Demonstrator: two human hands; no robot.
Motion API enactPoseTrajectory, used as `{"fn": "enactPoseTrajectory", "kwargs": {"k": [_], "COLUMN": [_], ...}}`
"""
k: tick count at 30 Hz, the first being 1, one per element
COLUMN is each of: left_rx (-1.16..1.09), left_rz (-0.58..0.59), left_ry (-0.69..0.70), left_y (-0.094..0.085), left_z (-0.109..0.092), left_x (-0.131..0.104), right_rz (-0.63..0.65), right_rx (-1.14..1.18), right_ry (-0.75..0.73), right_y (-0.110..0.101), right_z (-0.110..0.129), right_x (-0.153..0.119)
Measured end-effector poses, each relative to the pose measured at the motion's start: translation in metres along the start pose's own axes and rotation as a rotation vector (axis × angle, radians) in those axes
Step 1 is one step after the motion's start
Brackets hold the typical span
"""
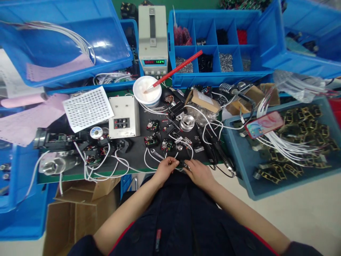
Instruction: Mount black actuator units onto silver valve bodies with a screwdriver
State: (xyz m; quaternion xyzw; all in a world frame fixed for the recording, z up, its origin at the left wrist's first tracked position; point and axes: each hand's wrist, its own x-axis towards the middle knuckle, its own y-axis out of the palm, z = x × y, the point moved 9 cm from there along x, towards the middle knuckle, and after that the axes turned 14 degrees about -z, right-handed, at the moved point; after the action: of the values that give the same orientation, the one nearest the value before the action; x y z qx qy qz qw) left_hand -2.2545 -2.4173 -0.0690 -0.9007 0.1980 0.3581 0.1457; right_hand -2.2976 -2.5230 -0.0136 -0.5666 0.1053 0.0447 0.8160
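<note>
At the near edge of the bench, my left hand (166,170) and my right hand (199,173) are close together, fingers curled. Between them is a small dark part (182,164) with a shiny metal bit at my right fingertips; its kind is too small and covered to tell. Just beyond my left hand lies an open-end wrench (157,154). Small circuit-board assemblies (151,140) with white cables sit in front of my hands. Metal nuts (188,140) and a silver ring (187,123) lie further back on the dark mat.
A power supply (153,42) stands at the back, with a white bowl (147,101) holding a red-handled brush (178,68) before it. A divided blue bin (221,75) holds small hardware. A soldering iron (237,91) lies right. A phone (264,124) rests over a grey tub (249,190) of brass-coloured parts.
</note>
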Motion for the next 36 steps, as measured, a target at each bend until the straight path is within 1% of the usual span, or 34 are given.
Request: {"fn": "enactPoseTrajectory", "kwargs": {"k": [7, 13, 15, 18, 24, 26, 29, 31, 32, 36], "left_rx": [0.069, 0.053, 0.047, 0.062, 0.145, 0.17, 0.194, 0.212, 0.221, 0.271], "left_rz": [-0.007, -0.033, -0.003, 0.095, 0.236, 0.254, 0.25, 0.239, 0.225, 0.128], "left_ry": [0.065, 0.083, 0.075, 0.065, 0.095, 0.112, 0.131, 0.136, 0.138, 0.183], "left_y": [0.001, -0.006, -0.005, 0.001, 0.008, 0.011, 0.014, 0.01, 0.005, -0.02], "left_z": [0.002, 0.001, 0.0, -0.001, -0.007, -0.009, -0.011, -0.012, -0.012, -0.016], "left_x": [0.0, -0.001, -0.001, -0.002, -0.006, -0.008, -0.009, -0.008, -0.007, 0.004], "right_rz": [0.0, -0.002, -0.001, 0.007, 0.044, 0.056, 0.067, 0.07, 0.068, 0.03], "right_rx": [-0.042, -0.082, -0.094, -0.106, -0.098, -0.093, -0.081, -0.062, -0.051, 0.006], "right_ry": [-0.075, -0.089, -0.088, -0.102, -0.19, -0.206, -0.202, -0.183, -0.166, -0.027], "right_y": [-0.001, -0.005, -0.006, -0.007, -0.008, -0.009, -0.011, -0.013, -0.013, -0.011], "right_z": [0.006, 0.003, 0.003, 0.005, 0.013, 0.014, 0.012, 0.007, 0.002, -0.027], "right_x": [-0.001, -0.002, -0.002, -0.002, -0.003, -0.004, -0.007, -0.009, -0.01, -0.01]}}
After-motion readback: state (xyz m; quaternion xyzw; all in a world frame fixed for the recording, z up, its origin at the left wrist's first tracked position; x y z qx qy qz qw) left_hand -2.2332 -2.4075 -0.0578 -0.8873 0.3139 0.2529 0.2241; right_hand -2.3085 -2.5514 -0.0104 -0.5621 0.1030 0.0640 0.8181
